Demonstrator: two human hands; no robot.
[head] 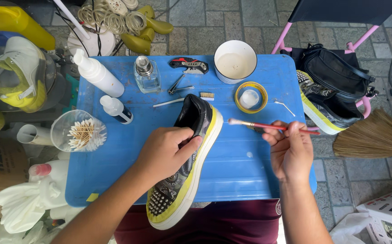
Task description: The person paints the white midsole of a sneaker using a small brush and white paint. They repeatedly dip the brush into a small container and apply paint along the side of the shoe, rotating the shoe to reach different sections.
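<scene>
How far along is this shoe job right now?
Set out already: a white bowl of pale liquid, bottles, cotton swabs and a tape roll on the blue table. In hand: the left hand steadies the studded shoe, and the right hand brings a red-handled brush to its white sole edge. Left: the second shoe waits on the chair, untouched.

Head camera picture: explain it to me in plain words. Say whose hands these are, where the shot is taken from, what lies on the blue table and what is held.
There is no machine here. A person wears a camera on the head, so the single picture looks down at their own two bare hands. The left hand grips a black and yellow shoe lying on the blue table. The right hand holds a red paintbrush, its tip beside the sole. Also on the table: a white bowl, a tape roll, a glass bottle, a spray bottle and a cup of cotton swabs.
</scene>
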